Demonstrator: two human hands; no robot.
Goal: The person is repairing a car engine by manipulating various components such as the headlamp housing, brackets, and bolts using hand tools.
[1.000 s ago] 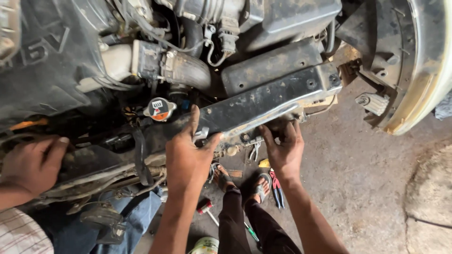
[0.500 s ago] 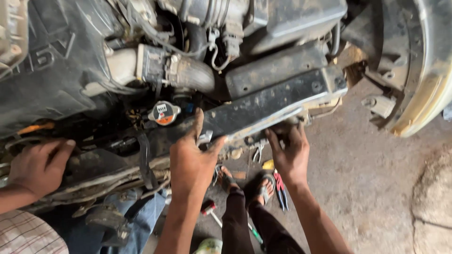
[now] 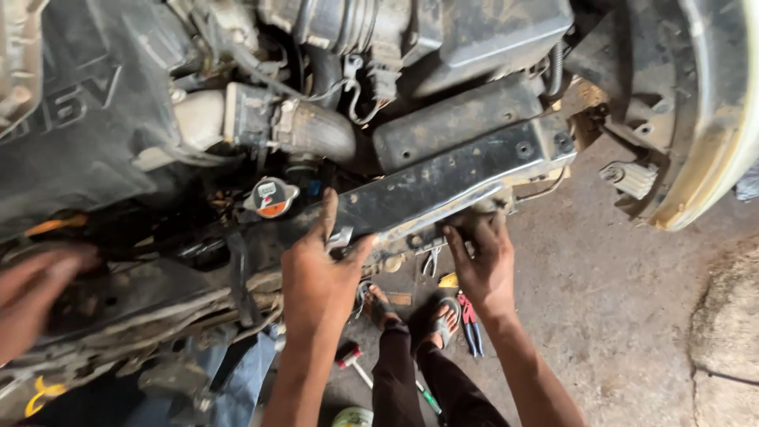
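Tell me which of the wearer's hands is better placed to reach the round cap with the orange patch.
Left. The left hand grips the black crossmember with its fingers just right of the radiator cap. The right hand is under the beam's far end, farther from the cap.

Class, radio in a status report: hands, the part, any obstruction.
Left hand gripping crossbar. Right hand under its edge. Another person's hand far left.
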